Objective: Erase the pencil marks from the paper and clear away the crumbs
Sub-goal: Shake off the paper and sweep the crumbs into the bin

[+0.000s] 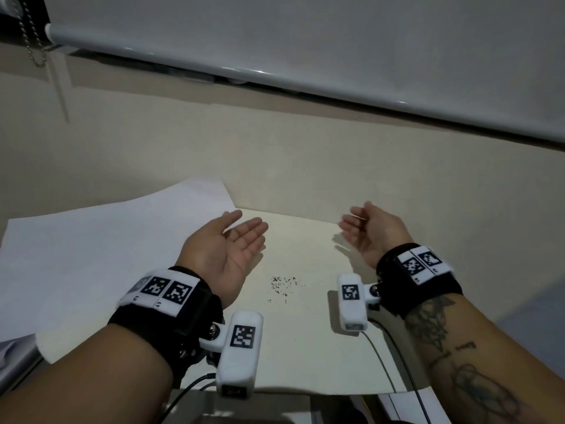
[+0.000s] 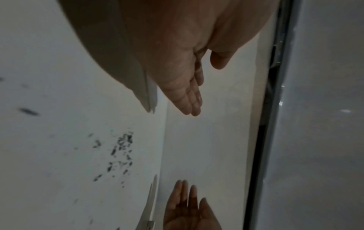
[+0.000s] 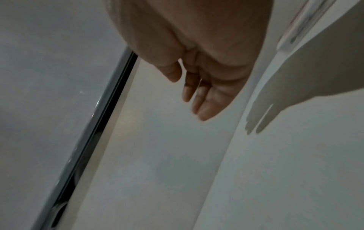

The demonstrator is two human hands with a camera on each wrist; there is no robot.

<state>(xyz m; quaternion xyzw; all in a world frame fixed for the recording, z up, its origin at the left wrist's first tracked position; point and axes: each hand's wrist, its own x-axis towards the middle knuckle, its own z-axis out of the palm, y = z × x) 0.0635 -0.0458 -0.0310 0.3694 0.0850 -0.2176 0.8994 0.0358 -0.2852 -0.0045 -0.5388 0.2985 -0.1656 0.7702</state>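
A white paper sheet (image 1: 91,249) lies at the left, its right edge under my left hand (image 1: 232,240). That hand hovers open, palm turned up and to the right, and holds nothing. Dark eraser crumbs (image 1: 284,284) are scattered on the cream surface (image 1: 305,341) between my wrists. My right hand (image 1: 363,228) is open too, palm facing left, apart from the crumbs. In the left wrist view the left hand (image 2: 187,96) has straight fingers, the crumbs (image 2: 120,152) lie below it, and the right hand (image 2: 189,208) faces it. The right hand (image 3: 201,96) is empty.
A grey roller blind (image 1: 305,41) with a bead chain (image 1: 30,35) hangs at the back above a beige ledge (image 1: 183,142). Black cables (image 1: 394,362) run from the wrist cameras over the cream surface's near edge. No eraser or pencil is in sight.
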